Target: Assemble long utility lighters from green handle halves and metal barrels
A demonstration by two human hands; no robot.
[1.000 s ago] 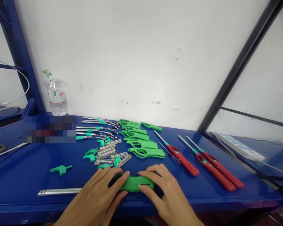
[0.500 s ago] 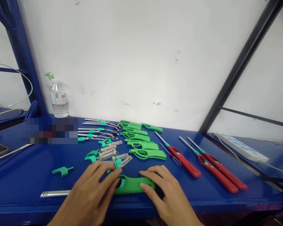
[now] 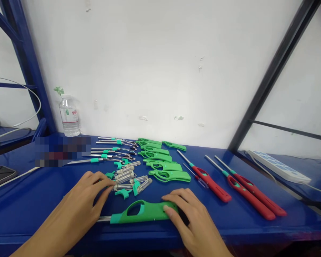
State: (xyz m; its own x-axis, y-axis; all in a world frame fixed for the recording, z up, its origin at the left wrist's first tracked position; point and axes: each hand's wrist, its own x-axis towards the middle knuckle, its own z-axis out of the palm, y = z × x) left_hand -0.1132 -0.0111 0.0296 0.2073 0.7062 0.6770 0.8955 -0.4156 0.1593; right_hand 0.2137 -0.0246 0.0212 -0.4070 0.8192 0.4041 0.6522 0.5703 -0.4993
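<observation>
A green long-necked lighter [image 3: 152,212] lies along the front of the blue table, its metal tube toward the left. My right hand [image 3: 188,216] grips its rear end, thumb on top. My left hand [image 3: 93,194] is off the lighter, with thumb and forefinger closed at the left end of a clear fuel tank [image 3: 125,186]. The wrist covers part of the metal tube. More clear tanks [image 3: 125,171] lie in a pile there, with teal triggers [image 3: 123,193] around them.
Several green lighter shells [image 3: 172,175] lie behind the lighter, beside metal tubes with wires [image 3: 104,156]. To the right are red lighters [image 3: 210,184] and a screwdriver [image 3: 202,181]. A water bottle [image 3: 69,117] stands by the wall; a phone [image 3: 2,174] and power strip [image 3: 280,167] flank the sides.
My left hand has left the lighter and moved up and left to the clear tanks. My right hand keeps its hold on the lighter's rear end. The view has shifted slightly.
</observation>
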